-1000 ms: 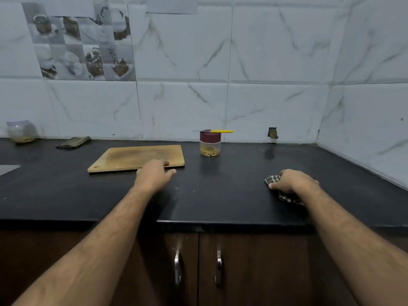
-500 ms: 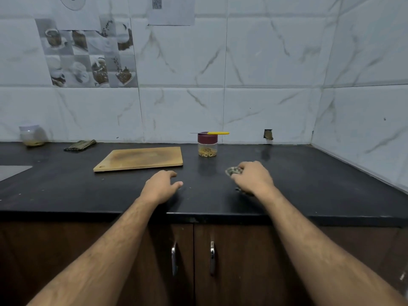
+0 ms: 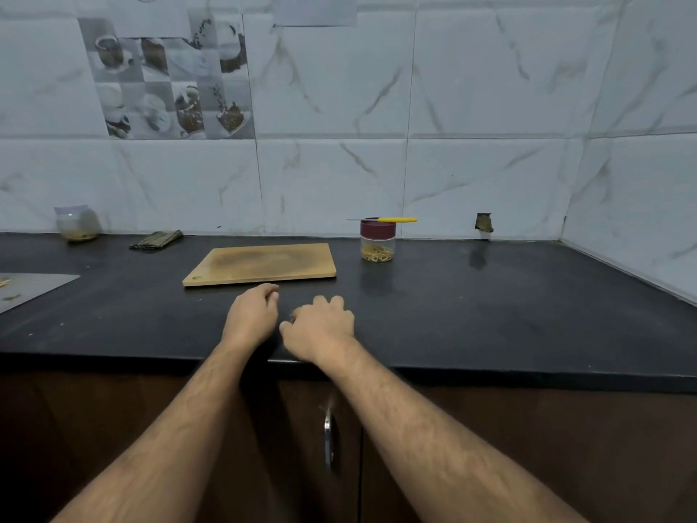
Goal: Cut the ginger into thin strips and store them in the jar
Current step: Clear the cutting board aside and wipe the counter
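Both hands, left hand (image 3: 252, 315) and right hand (image 3: 323, 327), rest curled on countertop (image 3: 490, 307).

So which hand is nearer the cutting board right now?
Left. The left hand sits just in front of the cutting board's near edge, not touching it. The right hand lies further back toward the counter edge, beside the left.
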`<act>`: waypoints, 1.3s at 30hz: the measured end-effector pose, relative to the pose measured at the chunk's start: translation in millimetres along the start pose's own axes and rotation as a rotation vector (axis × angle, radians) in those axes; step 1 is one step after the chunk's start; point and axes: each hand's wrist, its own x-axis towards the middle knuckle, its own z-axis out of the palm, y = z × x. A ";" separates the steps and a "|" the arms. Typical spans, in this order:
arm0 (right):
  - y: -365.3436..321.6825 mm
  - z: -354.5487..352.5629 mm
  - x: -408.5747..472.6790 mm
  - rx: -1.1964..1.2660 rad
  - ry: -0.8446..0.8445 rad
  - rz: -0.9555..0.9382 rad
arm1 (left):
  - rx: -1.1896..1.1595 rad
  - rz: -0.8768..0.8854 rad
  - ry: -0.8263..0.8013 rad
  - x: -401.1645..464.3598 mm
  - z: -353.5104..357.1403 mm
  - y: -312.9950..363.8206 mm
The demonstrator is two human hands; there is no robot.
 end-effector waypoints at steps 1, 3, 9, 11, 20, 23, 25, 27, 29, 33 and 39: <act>-0.3 4.9 -1.6 -0.060 0.024 -0.018 | -0.016 -0.003 0.000 0.5 0.5 -1.7; 0.6 13.9 -2.6 -0.145 0.099 -0.042 | -0.047 -0.018 -0.006 2.0 3.1 -5.3; -0.8 25.4 14.3 -0.130 0.008 -0.097 | -0.035 -0.001 -0.073 1.1 8.4 -9.8; 4.9 23.4 27.5 -0.111 -0.012 -0.081 | 0.029 0.023 -0.093 1.4 7.5 -9.9; 104.5 35.1 66.5 -0.121 -0.039 0.086 | 0.114 0.005 -0.205 -0.6 6.7 -10.7; 86.5 22.0 19.9 -0.226 -0.015 -0.091 | 0.117 -0.001 -0.221 -2.8 6.9 -6.7; 66.9 23.0 -2.6 -0.227 0.040 -0.239 | 0.126 0.023 -0.204 -5.2 7.7 -4.0; 49.5 29.6 -3.1 -0.148 0.023 -0.244 | 0.099 0.024 -0.180 -7.7 6.3 -0.9; 39.2 44.1 24.2 -0.144 -0.016 -0.261 | 0.056 0.003 -0.161 -8.9 4.2 0.5; 36.0 45.2 83.1 -0.206 -0.089 -0.171 | 0.040 -0.016 -0.139 -7.2 2.5 -0.8; 129.5 21.2 112.2 -0.227 -0.078 0.119 | 0.039 -0.036 -0.144 -7.4 -1.8 -5.1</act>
